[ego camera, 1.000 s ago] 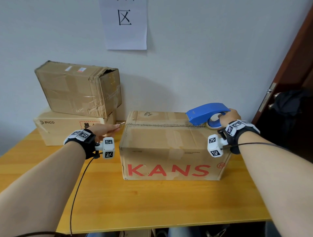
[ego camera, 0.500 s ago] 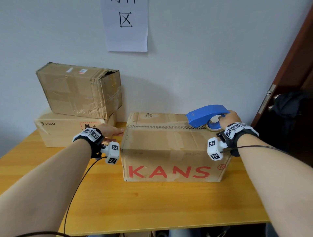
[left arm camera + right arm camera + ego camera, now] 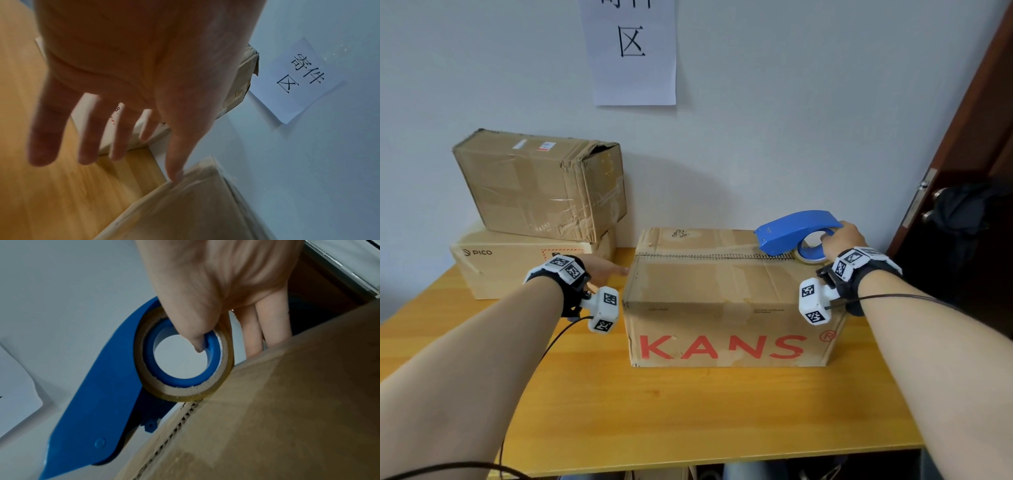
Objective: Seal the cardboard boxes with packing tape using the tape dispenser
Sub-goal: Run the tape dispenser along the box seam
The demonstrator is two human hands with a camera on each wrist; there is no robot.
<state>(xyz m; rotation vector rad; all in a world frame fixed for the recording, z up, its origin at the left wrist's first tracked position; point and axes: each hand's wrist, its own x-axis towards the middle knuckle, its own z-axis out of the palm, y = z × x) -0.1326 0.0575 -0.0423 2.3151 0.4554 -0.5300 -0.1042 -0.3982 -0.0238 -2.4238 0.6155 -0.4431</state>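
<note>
So the KANS box (image 3: 729, 301) sits mid-worktop (image 3: 688, 411), and tape looks stretched along most of its top seam. The right hand (image 3: 840, 240) grips the blue tape dispenser (image 3: 791, 231) through the roll's core, parked at the seam's right end, so I'd guess the strip only needs running over the edge and cutting. The left hand (image 3: 602, 269) is flat and open, thumb on the box's left top edge. Two other boxes (image 3: 537, 185) are stacked back left; can't tell if they need tape. Wall's close behind, door close on the right, plenty of room in front.
</note>
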